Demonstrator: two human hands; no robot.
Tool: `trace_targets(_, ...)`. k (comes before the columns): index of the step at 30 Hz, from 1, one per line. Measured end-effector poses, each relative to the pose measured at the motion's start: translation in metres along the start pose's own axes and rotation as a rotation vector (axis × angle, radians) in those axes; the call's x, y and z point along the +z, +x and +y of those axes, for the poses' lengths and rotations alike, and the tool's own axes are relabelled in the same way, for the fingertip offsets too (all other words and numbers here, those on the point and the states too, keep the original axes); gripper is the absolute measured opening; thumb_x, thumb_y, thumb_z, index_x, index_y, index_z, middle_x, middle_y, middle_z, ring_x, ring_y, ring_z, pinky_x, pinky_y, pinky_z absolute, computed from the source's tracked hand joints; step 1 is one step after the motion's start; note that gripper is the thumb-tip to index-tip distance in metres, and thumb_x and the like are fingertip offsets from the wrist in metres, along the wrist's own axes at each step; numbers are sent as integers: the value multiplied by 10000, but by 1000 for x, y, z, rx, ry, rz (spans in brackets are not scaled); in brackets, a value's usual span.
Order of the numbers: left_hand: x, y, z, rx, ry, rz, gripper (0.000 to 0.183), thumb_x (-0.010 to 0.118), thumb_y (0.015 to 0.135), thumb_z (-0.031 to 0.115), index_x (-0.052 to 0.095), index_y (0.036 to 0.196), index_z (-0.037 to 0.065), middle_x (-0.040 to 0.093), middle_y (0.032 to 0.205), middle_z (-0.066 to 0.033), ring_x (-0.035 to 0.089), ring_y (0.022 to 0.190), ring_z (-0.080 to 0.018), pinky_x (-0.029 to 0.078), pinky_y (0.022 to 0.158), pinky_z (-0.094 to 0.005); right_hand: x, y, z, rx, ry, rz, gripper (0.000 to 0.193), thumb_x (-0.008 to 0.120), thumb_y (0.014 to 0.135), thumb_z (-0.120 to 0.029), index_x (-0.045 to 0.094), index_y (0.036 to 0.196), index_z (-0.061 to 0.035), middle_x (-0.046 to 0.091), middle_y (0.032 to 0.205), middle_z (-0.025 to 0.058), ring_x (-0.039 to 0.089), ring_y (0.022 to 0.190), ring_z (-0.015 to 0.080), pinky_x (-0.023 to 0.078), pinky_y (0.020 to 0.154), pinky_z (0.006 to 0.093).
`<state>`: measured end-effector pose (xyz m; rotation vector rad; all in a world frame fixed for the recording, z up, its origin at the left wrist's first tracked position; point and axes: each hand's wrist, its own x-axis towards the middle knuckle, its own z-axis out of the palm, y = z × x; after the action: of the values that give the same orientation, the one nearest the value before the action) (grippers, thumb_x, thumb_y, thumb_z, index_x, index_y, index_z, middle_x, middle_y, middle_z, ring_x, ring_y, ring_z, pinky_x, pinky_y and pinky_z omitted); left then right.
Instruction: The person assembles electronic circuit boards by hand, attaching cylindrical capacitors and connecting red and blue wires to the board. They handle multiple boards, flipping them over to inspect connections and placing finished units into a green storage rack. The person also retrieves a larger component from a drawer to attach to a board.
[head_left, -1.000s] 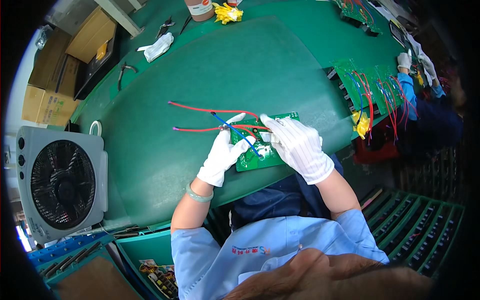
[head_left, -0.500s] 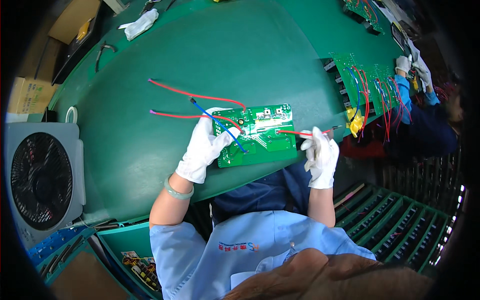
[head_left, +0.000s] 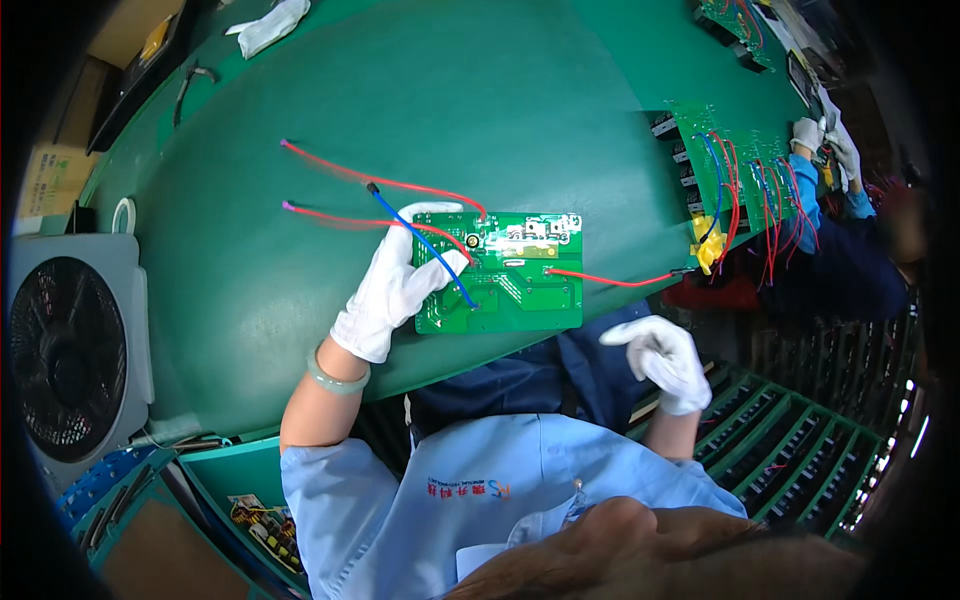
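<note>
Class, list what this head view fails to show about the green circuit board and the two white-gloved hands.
- Green circuit board: left edge hidden under the left hand.
- Right hand: curled off the table; any contents hidden by its fingers.
- Board's small parts: too small.

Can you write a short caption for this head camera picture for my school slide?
A white-gloved left hand rests on a green circuit board with red and blue wires on a green table; the right hand hovers off the edge.

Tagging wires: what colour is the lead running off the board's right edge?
Red, clearest in the head view: the lead leaves the green circuit board rightward.
</note>
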<state>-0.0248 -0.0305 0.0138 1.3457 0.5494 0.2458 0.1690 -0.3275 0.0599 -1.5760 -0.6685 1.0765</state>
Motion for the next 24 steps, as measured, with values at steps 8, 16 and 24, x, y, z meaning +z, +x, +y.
trace_targets(8, -2, 4, 2, -14, -1, -40, 549, 714, 879, 137, 472, 1364, 49, 602, 1110, -24, 517, 795, -39, 426, 660, -194, 20, 33, -80, -593, -831, 1, 438, 654, 888, -241, 657, 1244, 14, 633, 778, 93, 555, 625, 237, 461, 597, 333)
trace_targets(16, -4, 5, 2, 19, 40, -53, 488, 708, 902, 157, 506, 1330, 40, 629, 1057, -41, 532, 830, -66, 476, 726, -243, 29, 82, -47, -712, -1197, 48, 393, 713, 890, -231, 629, 1210, -19, 587, 788, 99, 559, 647, 264, 460, 582, 376)
trace_targets(24, -3, 3, 5, 24, 48, -60, 468, 689, 908, 151, 512, 1327, 43, 645, 1056, -45, 555, 840, -69, 481, 711, -241, 21, 82, -40, -657, -1002, -76, 196, 745, 867, -167, 607, 928, -42, 633, 833, 133, 615, 719, 318, 492, 621, 405)
